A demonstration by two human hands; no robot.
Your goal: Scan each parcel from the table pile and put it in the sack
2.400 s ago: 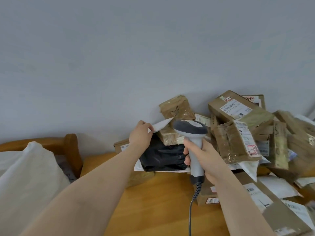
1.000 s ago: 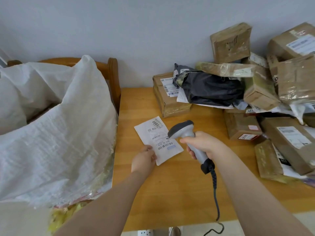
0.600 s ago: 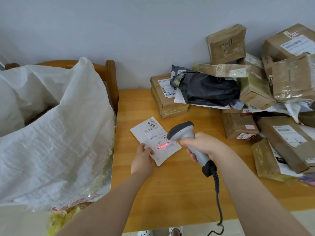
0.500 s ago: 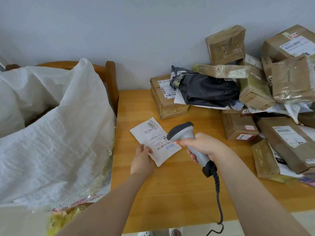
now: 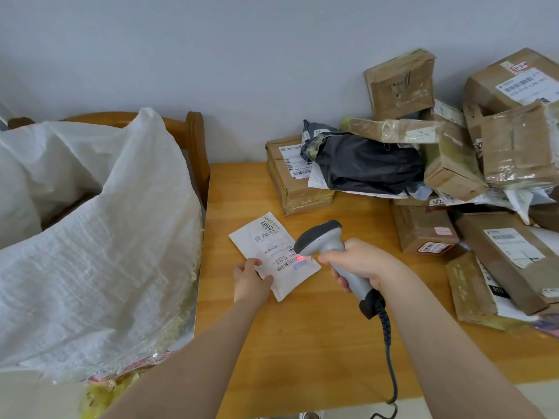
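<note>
A flat white parcel [image 5: 269, 249] with a printed label lies over the wooden table [image 5: 302, 343]. My left hand [image 5: 251, 279] pinches its near corner. My right hand [image 5: 360, 264] grips the handle of a grey barcode scanner [image 5: 326, 240], whose head points down at the label. A red scan light glows on the barcode. The big white woven sack [image 5: 90, 237] stands open at the left, against the table's edge. The pile of parcels [image 5: 438, 164] fills the table's right and back.
Brown taped boxes and a black plastic mailer [image 5: 366, 164] are stacked against the wall. A wooden chair back [image 5: 196, 146] rises behind the sack. The scanner's coiled cable [image 5: 388, 358] trails off the table's front edge.
I took the white parcel from the pile and brought it down onto the table beside the sack. The scanner came down over its label, and the red light is lit again.
</note>
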